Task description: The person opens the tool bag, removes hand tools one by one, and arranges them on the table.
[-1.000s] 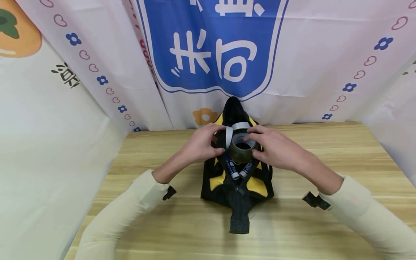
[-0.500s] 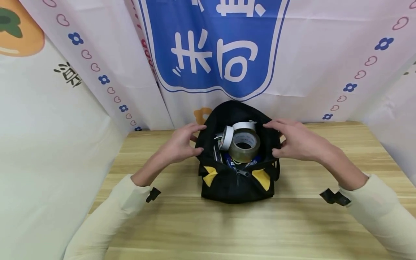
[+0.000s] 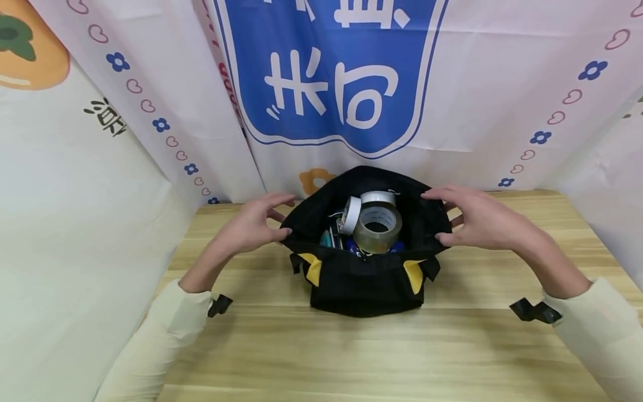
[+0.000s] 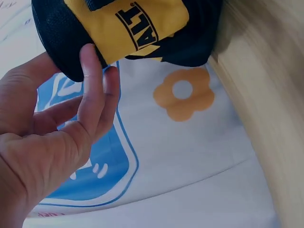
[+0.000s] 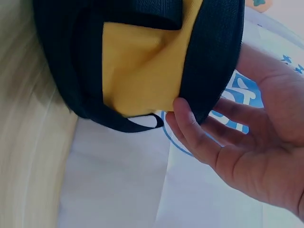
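A black and yellow tool bag [image 3: 366,287] stands on the table with its mouth spread wide. My left hand [image 3: 251,223] pinches the left end of its rim, thumb on the inner side and fingers against the yellow panel [image 4: 126,23] outside. At the opposite end, my right hand [image 3: 484,220] holds the rim the same way, a fingertip on the yellow side [image 5: 142,66]. Inside lie a large roll of clear packing tape [image 3: 375,241] and two white tape rolls, one at the back [image 3: 378,196] and one leaning at left [image 3: 350,216]. Blue items show partly beneath.
The bag sits toward the back of the wooden table [image 3: 321,357], close to a printed cloth [image 3: 477,111] with a blue emblem. White cloth [image 3: 75,251] rises along the left side. A loose black strap [image 5: 118,126] hangs at the bag's right end.
Both hands have moved apart, left and right, drawing the bag's mouth from narrow to wide. The dark zipper tab that hung over the front is out of sight, and more contents show.
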### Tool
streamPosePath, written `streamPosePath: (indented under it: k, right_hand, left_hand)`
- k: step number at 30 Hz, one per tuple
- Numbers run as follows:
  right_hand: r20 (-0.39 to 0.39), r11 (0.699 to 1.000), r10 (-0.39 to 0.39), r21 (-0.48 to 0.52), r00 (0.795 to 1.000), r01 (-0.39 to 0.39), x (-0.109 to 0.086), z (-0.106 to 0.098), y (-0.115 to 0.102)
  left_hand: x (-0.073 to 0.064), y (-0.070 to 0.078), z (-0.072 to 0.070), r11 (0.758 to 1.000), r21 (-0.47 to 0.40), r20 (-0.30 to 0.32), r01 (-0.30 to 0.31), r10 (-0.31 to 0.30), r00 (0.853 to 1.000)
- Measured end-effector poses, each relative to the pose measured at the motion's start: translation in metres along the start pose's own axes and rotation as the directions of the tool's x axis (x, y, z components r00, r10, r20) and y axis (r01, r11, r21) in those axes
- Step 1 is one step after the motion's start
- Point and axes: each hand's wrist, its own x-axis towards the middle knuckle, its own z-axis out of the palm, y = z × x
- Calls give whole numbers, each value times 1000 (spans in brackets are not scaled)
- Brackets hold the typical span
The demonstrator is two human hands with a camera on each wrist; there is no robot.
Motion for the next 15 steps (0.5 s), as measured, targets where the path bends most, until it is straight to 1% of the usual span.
streamPosePath:
  k: [3,5,7,9,11,15]
  right_hand:
    - [-25,999,-40,13,999,40,1,6,-2]
    - [-39,998,-57,21,998,58,2,10,-5]
    - [-51,997,-68,25,996,69,4,14,-8]
    - [-57,997,-68,31,996,70,6,17,-11]
    - [-64,996,-70,44,996,73,8,20,-14]
    - [-70,992,-88,84,994,94,13,23,-18]
  left_hand:
    - [-1,1,5,997,-63,-27,-38,37,999]
    - [-1,3,10,994,-81,-53,-77,73,996]
    - [0,7,15,990,-82,-81,-112,105,991]
    - [1,10,19,988,-66,-107,-138,130,986]
    - [3,12,23,986,-63,-123,-155,146,982]
    - [7,17,29,979,-93,-141,-179,166,976]
